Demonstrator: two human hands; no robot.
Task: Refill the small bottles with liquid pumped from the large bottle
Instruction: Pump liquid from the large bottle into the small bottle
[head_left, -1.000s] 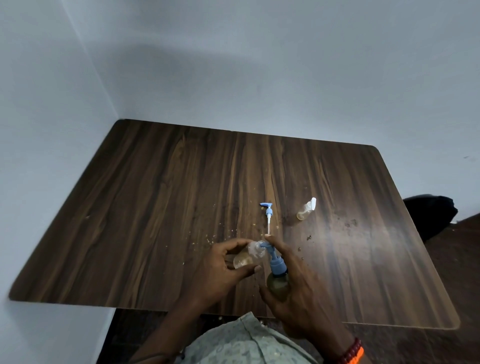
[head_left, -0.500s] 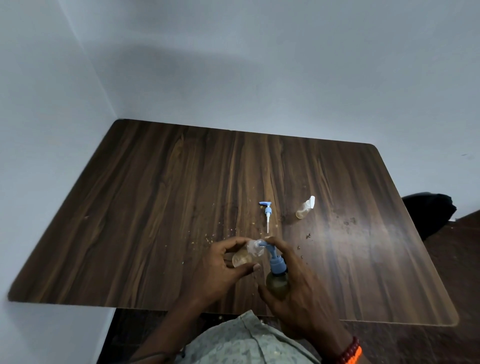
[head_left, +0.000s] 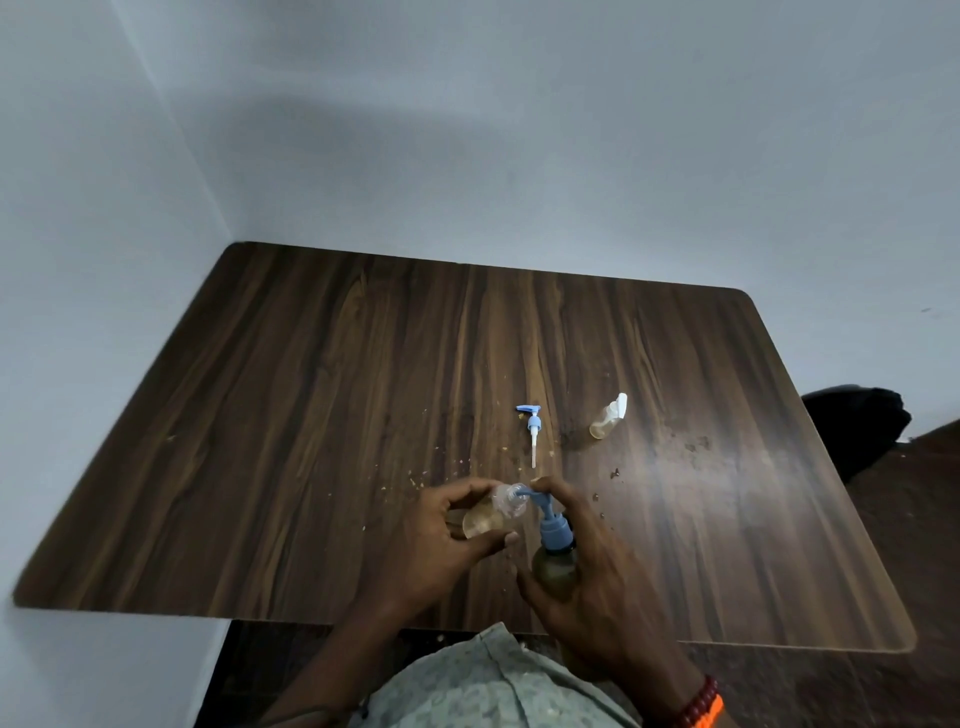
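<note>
Bottles meet above the near edge of the table (head_left: 322, 415): the left hand (head_left: 426, 540) curls its fingers and thumb round an uncapped small bottle (head_left: 493, 514), tilted with its mouth at the blue pump (head_left: 548, 514) nozzle. The right hand (head_left: 597, 577) wraps the large bottle (head_left: 555, 569), forefinger on the pump head. Beyond the hands lie a loose pump (head_left: 532, 428) and, to its right, a capped small bottle (head_left: 608, 418). A beaded bracelet (head_left: 698, 704) circles the right wrist.
</note>
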